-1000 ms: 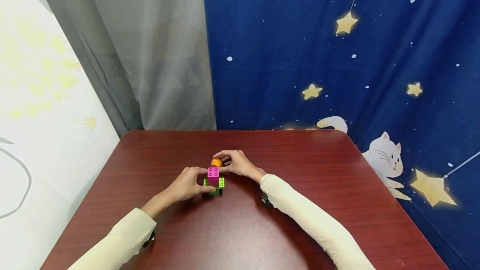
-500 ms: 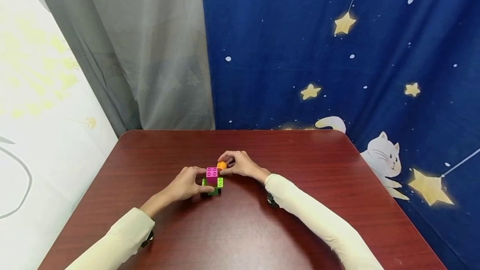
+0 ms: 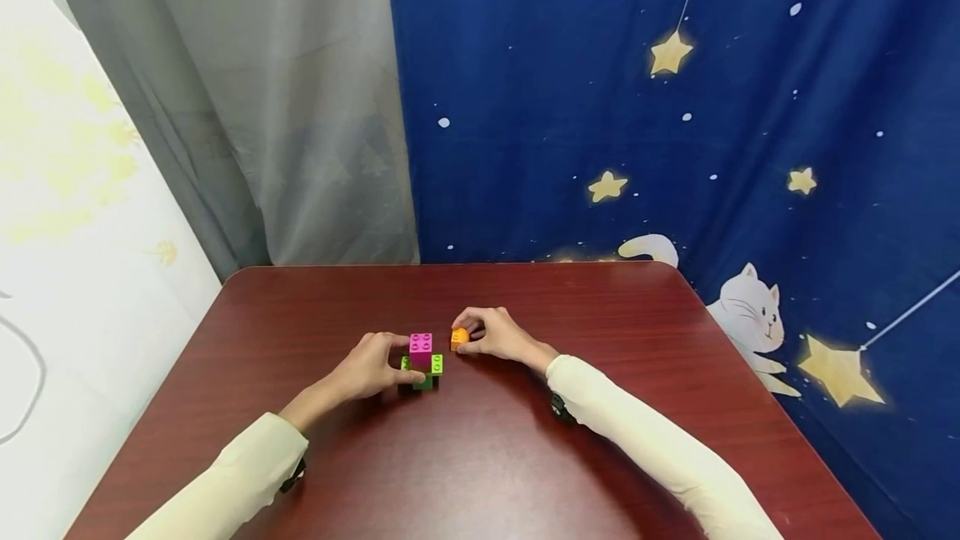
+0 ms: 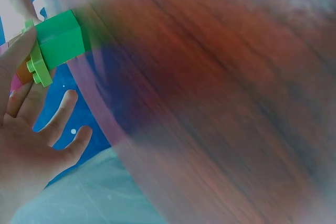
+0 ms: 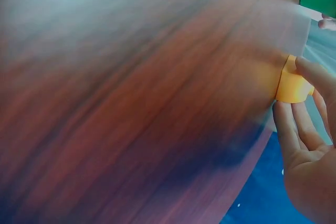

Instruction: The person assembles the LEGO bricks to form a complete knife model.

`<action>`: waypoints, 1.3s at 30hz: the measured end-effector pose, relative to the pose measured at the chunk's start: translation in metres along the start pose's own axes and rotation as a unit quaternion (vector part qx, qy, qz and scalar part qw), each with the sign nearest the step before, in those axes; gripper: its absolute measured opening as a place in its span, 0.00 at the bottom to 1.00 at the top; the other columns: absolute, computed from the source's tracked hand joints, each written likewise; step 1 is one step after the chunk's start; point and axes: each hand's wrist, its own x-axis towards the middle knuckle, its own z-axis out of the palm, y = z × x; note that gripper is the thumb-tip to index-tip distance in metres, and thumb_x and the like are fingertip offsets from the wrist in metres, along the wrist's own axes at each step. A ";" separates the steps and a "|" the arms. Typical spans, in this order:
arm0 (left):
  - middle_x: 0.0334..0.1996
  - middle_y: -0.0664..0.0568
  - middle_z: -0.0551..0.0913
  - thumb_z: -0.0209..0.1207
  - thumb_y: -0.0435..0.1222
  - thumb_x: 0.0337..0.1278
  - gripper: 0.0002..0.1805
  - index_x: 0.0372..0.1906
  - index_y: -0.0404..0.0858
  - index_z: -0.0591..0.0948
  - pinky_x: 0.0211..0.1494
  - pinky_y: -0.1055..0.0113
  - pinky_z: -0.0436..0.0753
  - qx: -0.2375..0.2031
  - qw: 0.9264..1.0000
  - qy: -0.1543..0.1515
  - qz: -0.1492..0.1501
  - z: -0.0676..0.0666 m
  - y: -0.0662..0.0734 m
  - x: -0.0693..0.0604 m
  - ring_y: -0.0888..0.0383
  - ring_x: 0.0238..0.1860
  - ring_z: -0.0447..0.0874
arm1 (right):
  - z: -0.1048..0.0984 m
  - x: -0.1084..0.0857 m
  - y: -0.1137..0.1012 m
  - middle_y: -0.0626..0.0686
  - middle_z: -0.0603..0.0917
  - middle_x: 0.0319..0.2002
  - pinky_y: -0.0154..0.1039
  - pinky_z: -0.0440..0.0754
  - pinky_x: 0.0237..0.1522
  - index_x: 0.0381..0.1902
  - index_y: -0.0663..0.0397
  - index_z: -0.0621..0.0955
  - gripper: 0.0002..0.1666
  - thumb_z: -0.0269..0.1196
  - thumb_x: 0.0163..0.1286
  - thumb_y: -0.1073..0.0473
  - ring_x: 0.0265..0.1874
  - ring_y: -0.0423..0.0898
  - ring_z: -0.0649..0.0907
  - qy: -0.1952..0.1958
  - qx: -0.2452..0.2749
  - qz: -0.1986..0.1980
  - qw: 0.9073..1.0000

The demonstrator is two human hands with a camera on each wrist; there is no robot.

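In the head view my left hand point(image 3: 367, 367) grips a stack of toy building bricks between thumb and fingers. A magenta brick point(image 3: 421, 350) tops it, above a light green plate point(image 3: 437, 364) and a green brick point(image 3: 423, 383). The left wrist view shows a bit of orange point(image 4: 23, 73) partly hidden by the fingers, between the light green and magenta pieces. To the right of the stack, and apart from it, my right hand point(image 3: 501, 335) pinches a small orange brick point(image 3: 457, 341). This brick has one rounded side in the right wrist view and sits at or near the tabletop.
Both hands work over a dark red-brown wooden table point(image 3: 480, 448). Behind its far edge hang a grey curtain point(image 3: 322, 107) and a blue curtain point(image 3: 525, 107) with stars. A pale patterned panel point(image 3: 90, 173) stands along the left side.
My right hand has moved right with the orange brick, from behind the stack to a spot beside it. My left hand keeps its hold on the stack. The head view has shifted slightly.
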 end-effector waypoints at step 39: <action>0.36 0.59 0.89 0.79 0.44 0.51 0.20 0.47 0.40 0.88 0.45 0.60 0.85 -0.013 1.000 0.004 0.006 0.001 -0.003 0.011 0.60 0.36 0.84 | -0.032 -0.008 -0.066 0.51 0.90 0.47 0.42 0.86 0.50 0.56 0.53 0.86 0.23 0.77 0.63 0.62 0.48 0.47 0.89 0.061 0.068 -0.089 0.992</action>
